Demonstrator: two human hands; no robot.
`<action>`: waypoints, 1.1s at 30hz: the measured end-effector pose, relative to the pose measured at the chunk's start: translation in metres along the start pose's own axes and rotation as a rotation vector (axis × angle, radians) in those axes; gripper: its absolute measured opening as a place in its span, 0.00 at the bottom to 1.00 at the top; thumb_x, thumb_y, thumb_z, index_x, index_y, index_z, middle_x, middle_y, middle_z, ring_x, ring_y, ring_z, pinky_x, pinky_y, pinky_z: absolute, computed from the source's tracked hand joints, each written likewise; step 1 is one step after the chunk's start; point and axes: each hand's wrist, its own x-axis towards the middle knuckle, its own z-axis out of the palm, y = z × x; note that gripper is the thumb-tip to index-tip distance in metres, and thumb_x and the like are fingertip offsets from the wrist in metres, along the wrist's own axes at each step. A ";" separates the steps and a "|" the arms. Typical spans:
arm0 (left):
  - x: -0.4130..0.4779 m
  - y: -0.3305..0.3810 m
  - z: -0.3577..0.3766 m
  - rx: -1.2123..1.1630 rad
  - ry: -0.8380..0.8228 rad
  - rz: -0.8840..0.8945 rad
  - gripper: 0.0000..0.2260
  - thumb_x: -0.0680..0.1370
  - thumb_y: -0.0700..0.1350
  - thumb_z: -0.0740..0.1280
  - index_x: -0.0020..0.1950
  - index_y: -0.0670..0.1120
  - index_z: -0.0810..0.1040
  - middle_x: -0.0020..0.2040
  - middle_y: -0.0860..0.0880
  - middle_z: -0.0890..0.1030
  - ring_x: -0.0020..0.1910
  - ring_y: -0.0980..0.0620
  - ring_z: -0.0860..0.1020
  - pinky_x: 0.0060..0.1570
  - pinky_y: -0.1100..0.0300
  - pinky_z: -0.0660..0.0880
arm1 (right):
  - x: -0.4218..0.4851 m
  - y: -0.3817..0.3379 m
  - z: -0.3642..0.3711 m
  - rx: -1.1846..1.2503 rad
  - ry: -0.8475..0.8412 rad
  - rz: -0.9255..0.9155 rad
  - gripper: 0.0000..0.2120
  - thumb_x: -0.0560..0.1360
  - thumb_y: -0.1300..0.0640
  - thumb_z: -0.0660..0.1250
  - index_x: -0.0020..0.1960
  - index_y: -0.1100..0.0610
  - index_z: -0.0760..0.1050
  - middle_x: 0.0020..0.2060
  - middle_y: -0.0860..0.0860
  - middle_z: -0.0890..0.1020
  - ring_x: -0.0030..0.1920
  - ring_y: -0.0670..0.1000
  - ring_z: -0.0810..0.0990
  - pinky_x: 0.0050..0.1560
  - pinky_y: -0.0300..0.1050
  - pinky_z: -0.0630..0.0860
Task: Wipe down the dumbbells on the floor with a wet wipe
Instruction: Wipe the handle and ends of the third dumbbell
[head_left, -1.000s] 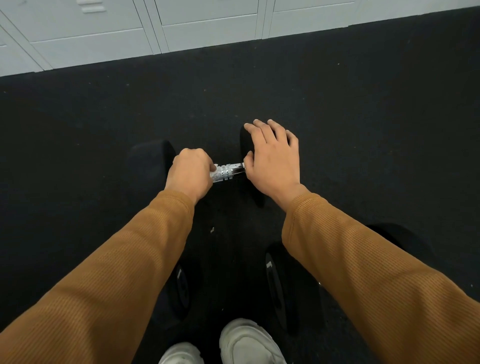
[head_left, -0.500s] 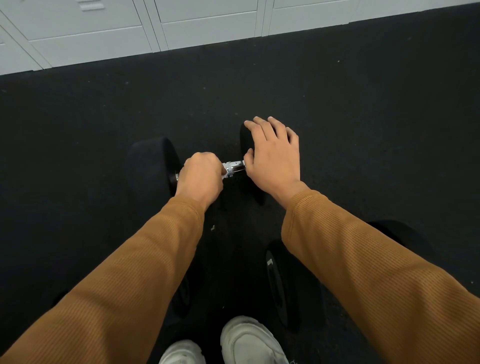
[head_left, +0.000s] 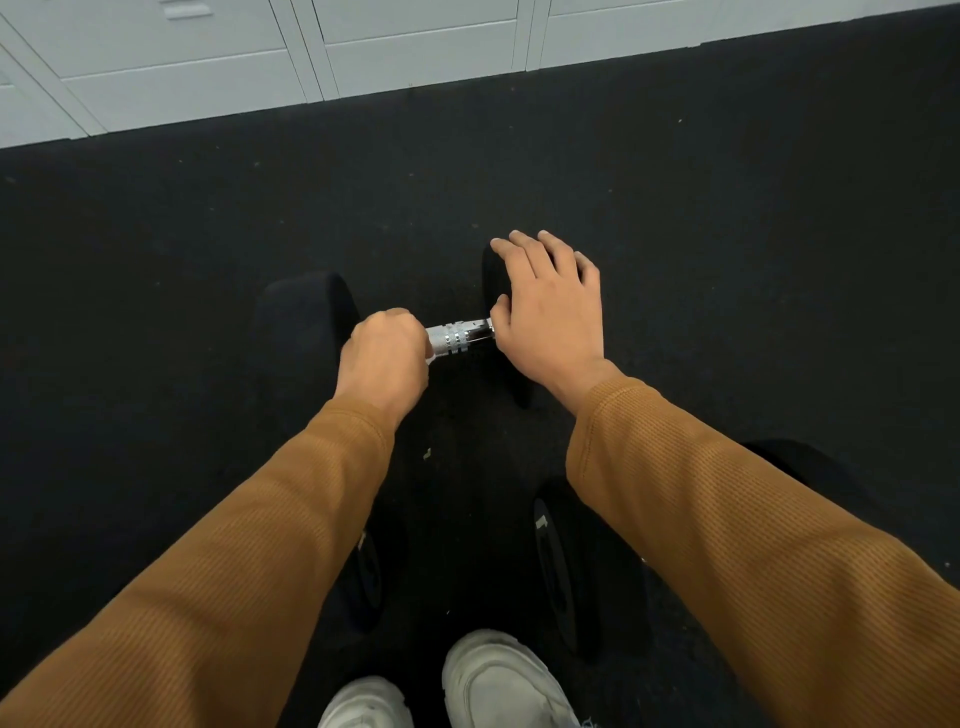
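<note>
Left hand (head_left: 384, 358) fisted round knurled chrome dumbbell handle (head_left: 460, 338).

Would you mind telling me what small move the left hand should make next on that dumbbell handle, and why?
Probably slide the left hand rightward along the chrome handle toward the right hand. The left grip is closed near the left weight, a bare knurled stretch remains exposed, and the right hand lies open over the right weight, apparently steadying it. The wipe itself is barely visible.
</note>
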 end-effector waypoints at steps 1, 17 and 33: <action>0.000 0.001 -0.002 0.002 -0.015 -0.019 0.15 0.74 0.41 0.70 0.60 0.43 0.77 0.56 0.44 0.77 0.55 0.46 0.76 0.54 0.51 0.76 | 0.000 0.000 0.000 0.001 -0.002 -0.001 0.25 0.75 0.53 0.60 0.72 0.51 0.62 0.71 0.50 0.66 0.73 0.53 0.59 0.71 0.55 0.56; 0.002 0.004 -0.011 -0.137 0.030 0.002 0.13 0.77 0.42 0.66 0.62 0.46 0.77 0.59 0.46 0.77 0.55 0.48 0.76 0.55 0.55 0.76 | -0.001 0.000 -0.001 -0.005 0.002 0.003 0.25 0.76 0.53 0.60 0.72 0.51 0.62 0.72 0.50 0.66 0.73 0.52 0.59 0.72 0.55 0.56; 0.011 0.009 -0.005 -0.119 0.047 -0.003 0.12 0.77 0.43 0.66 0.60 0.50 0.76 0.57 0.47 0.77 0.56 0.49 0.74 0.54 0.53 0.74 | -0.002 0.002 0.002 0.068 0.114 0.004 0.27 0.72 0.54 0.63 0.70 0.56 0.65 0.67 0.53 0.71 0.69 0.53 0.66 0.69 0.53 0.62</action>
